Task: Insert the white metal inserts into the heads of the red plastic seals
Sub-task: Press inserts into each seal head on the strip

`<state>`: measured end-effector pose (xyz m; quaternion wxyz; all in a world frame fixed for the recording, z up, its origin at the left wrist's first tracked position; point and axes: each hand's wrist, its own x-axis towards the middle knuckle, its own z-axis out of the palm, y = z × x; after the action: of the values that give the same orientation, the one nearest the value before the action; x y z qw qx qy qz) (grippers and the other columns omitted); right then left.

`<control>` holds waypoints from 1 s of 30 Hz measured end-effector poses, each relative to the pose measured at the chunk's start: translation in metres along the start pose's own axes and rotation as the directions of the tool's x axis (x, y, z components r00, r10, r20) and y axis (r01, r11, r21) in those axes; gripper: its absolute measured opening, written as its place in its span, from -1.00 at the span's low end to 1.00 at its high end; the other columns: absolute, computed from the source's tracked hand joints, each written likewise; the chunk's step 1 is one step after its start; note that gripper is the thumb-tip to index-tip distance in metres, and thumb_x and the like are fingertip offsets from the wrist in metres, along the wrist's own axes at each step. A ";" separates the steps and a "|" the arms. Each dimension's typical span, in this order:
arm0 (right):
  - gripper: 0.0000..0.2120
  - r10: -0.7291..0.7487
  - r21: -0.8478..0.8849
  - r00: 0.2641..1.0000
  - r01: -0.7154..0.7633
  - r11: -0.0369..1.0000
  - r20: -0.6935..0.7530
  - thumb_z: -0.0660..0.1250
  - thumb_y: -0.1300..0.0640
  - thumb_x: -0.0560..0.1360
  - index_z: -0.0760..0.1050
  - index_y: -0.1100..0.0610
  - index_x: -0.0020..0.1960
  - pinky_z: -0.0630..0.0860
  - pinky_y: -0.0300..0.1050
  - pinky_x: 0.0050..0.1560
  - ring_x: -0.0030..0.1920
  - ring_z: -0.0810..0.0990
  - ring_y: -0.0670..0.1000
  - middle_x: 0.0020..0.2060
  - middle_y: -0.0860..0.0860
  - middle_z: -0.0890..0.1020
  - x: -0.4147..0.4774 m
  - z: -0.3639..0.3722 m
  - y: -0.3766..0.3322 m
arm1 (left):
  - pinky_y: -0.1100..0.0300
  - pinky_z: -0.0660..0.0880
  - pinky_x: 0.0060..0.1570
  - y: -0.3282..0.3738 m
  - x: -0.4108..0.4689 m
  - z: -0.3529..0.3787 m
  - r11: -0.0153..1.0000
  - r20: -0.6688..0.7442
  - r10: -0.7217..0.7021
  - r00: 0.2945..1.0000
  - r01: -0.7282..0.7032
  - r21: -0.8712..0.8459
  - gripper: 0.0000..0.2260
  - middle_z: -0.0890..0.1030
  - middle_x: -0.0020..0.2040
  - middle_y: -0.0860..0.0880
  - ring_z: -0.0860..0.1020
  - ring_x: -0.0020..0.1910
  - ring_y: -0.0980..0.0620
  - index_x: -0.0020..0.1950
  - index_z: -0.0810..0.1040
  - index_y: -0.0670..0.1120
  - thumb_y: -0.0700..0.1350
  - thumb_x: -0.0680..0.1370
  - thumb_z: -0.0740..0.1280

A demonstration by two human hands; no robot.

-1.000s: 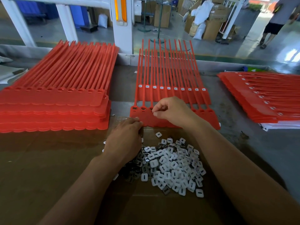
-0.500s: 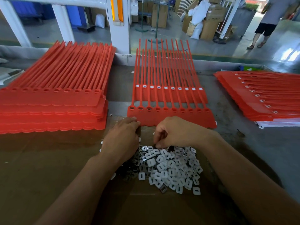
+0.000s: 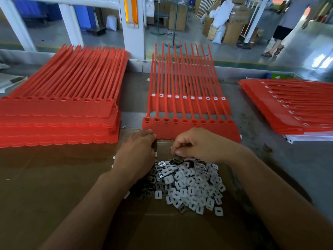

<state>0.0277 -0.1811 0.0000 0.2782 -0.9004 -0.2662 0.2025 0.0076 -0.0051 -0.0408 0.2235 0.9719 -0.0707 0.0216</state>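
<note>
Left hand (image 3: 137, 152), right hand (image 3: 200, 144) curl over inserts (image 3: 189, 183) (seals (image 3: 194, 131) beyond).

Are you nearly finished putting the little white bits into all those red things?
Not nearly. Done: the right stack and the back strip show white inserts in their heads. In hand: the front strip, about three heads filled at its left end; the right hand picks at the insert pile. Left: its other heads and the whole left stack, whose heads look empty.
</note>
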 end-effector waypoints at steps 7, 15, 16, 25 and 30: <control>-0.90 0.035 -0.025 0.999 -0.035 0.999 0.019 0.28 0.15 0.53 0.54 -0.03 -0.05 0.40 -0.50 -0.25 -0.25 0.50 -0.36 -0.25 -0.24 0.55 -0.001 0.001 0.001 | 0.15 0.15 0.37 0.000 0.000 0.000 1.000 0.005 -0.003 1.000 0.003 0.007 -0.56 0.27 0.45 0.06 0.21 0.42 0.06 0.39 0.36 -0.05 -0.21 0.50 0.21; -0.82 -0.002 -0.072 0.999 0.006 0.997 0.054 0.26 0.12 0.54 0.44 -0.13 -0.18 0.38 -0.41 -0.23 -0.26 0.48 -0.36 -0.27 -0.24 0.52 -0.005 0.001 -0.002 | 0.15 0.15 0.37 0.000 0.000 0.000 1.000 -0.003 0.004 1.000 -0.004 0.000 -0.56 0.29 0.44 0.05 0.23 0.41 0.06 0.38 0.38 -0.05 -0.22 0.49 0.20; -0.81 -0.002 -0.061 0.999 0.004 0.998 0.041 0.26 0.12 0.54 0.43 -0.13 -0.19 0.37 -0.41 -0.24 -0.26 0.48 -0.36 -0.28 -0.24 0.52 -0.005 0.001 -0.002 | 0.14 0.15 0.38 0.000 0.000 0.000 1.000 -0.004 0.002 1.000 -0.002 -0.003 -0.56 0.29 0.44 0.05 0.23 0.41 0.06 0.38 0.38 -0.05 -0.22 0.49 0.20; -0.83 0.026 0.064 1.000 -0.027 0.998 0.015 0.21 0.18 0.56 0.43 -0.04 -0.15 0.54 -0.27 -0.13 -0.22 0.60 -0.22 -0.26 -0.12 0.60 -0.005 -0.001 -0.001 | 0.14 0.15 0.38 -0.001 0.000 0.001 1.000 -0.003 0.012 1.000 -0.012 0.002 -0.57 0.30 0.44 0.03 0.23 0.40 0.04 0.37 0.38 -0.06 -0.22 0.50 0.19; -0.83 -0.009 0.060 0.999 0.011 0.998 -0.033 0.27 0.23 0.53 0.54 -0.04 -0.04 0.39 -0.51 -0.20 -0.23 0.50 -0.36 -0.24 -0.19 0.56 -0.005 0.001 0.002 | 0.16 0.14 0.36 -0.001 0.000 0.001 1.000 0.000 0.012 1.000 -0.012 0.002 -0.56 0.29 0.44 0.03 0.22 0.41 0.05 0.38 0.37 -0.06 -0.22 0.49 0.20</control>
<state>0.0236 -0.1851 -0.0011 0.3105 -0.8935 -0.2599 0.1943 0.0081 -0.0045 -0.0417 0.2224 0.9717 -0.0764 0.0232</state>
